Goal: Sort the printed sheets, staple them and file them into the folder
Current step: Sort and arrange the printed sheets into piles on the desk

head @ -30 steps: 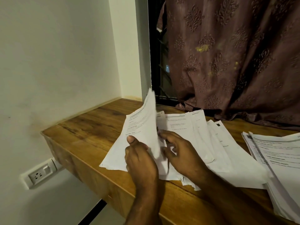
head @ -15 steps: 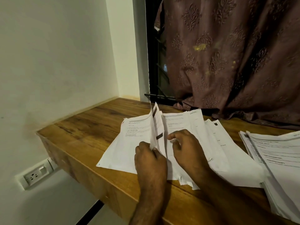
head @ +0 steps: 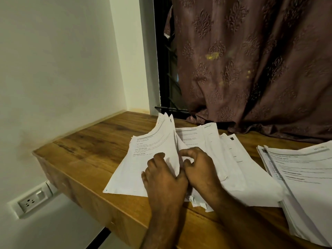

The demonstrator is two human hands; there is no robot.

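Observation:
Printed white sheets lie fanned across the wooden desk (head: 86, 146). My left hand (head: 161, 175) holds several lifted sheets (head: 161, 139) by their lower right edge, so they stand curved upward to the left. My right hand (head: 197, 168) rests with curled fingers on the flat spread of sheets (head: 230, 159) underneath, its fingertips at the base of the raised pages. A second thick stack of printed sheets (head: 305, 180) lies at the right edge of the view. No stapler or folder is in sight.
A white wall runs along the left, with a socket plate (head: 34, 200) below the desk edge. A patterned brown curtain (head: 251, 60) hangs behind the desk over a dark window frame (head: 165, 87), its hem lying on the desk's back edge.
The lifted pages dropped lower half a second ago and now rise again as a thicker curved bunch. Both hands stay near the same spot; the right fingers have curled in closer.

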